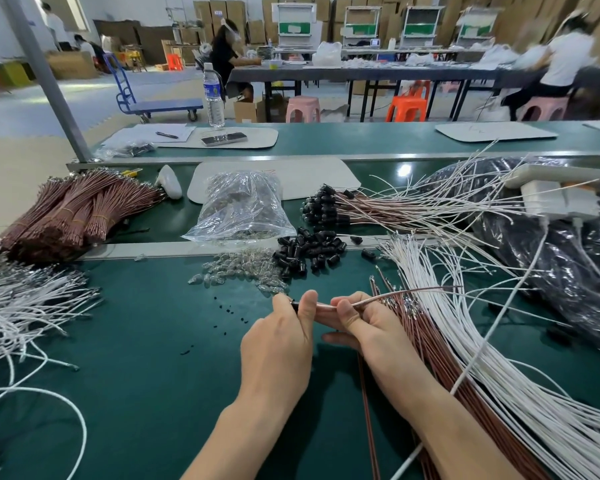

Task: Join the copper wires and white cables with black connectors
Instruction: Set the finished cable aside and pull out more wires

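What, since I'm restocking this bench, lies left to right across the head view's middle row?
From the left: bundled copper wires → clear bag → pile of black connectors → dark plastic sack.

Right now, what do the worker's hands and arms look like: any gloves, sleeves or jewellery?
The left hand and right hand wear no gloves, and no ring shows on either. The left forearm and right forearm are uncovered down to the picture's edge: no sleeve, watch or wristband in sight.
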### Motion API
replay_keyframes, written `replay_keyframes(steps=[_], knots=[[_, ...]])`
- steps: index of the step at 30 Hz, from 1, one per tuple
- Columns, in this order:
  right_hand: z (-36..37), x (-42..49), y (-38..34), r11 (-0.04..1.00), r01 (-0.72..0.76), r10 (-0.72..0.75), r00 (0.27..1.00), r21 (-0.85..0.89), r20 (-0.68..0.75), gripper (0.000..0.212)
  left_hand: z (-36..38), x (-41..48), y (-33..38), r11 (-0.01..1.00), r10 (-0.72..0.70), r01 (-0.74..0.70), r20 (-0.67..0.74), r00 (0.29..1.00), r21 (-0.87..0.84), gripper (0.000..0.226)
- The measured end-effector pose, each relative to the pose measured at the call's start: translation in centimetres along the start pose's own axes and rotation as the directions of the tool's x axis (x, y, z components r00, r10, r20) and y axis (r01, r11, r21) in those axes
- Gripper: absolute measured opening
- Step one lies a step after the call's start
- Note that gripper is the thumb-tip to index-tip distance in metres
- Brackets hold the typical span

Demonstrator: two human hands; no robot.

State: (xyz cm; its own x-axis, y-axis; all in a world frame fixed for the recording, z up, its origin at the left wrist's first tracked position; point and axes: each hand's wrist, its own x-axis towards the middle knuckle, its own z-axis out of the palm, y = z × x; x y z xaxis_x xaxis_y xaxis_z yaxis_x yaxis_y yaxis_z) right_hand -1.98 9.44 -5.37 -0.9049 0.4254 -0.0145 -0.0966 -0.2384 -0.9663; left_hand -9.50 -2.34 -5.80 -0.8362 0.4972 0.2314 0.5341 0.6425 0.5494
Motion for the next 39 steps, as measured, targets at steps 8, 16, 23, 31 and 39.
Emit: replay_keyframes(steps=[8, 16, 23, 31, 39], knots=[[-0.2, 0.2, 0.2, 0.998, -0.017, 0.015, 0.999, 0.055, 0.039, 0.032, -0.1, -0.2, -0.2, 0.996, 0.012, -0.013, -0.004, 1.000, -0.085, 0.052], [0.7, 0.1, -0.5, 0.981, -0.060, 0.053, 0.998, 0.187, 0.038, 0.027, -0.2, -0.3, 0.0, 0.759, 0.151, -0.184, -0.105, 0.983, -0.625, 0.005], [0.5, 0.0, -0.5, 0.999, -0.028, 0.028, 1.000, 0.030, -0.012, 0.036, 0.4, -0.5, 0.0, 0.905, 0.098, -0.100, -0.027, 0.995, -0.413, 0.032], [0.6, -0.2, -0.5, 0.999, -0.043, 0.043, 0.999, -0.008, -0.015, 0.027, 0.3, -0.3, 0.4, 0.978, 0.045, -0.047, -0.014, 0.999, -0.201, 0.049], [0.7, -0.4, -0.9, 0.998, -0.061, 0.061, 0.998, 0.013, 0.004, 0.022, 0.5, -0.3, 0.5, 0.990, 0.024, -0.024, -0.006, 1.000, -0.138, 0.052]])
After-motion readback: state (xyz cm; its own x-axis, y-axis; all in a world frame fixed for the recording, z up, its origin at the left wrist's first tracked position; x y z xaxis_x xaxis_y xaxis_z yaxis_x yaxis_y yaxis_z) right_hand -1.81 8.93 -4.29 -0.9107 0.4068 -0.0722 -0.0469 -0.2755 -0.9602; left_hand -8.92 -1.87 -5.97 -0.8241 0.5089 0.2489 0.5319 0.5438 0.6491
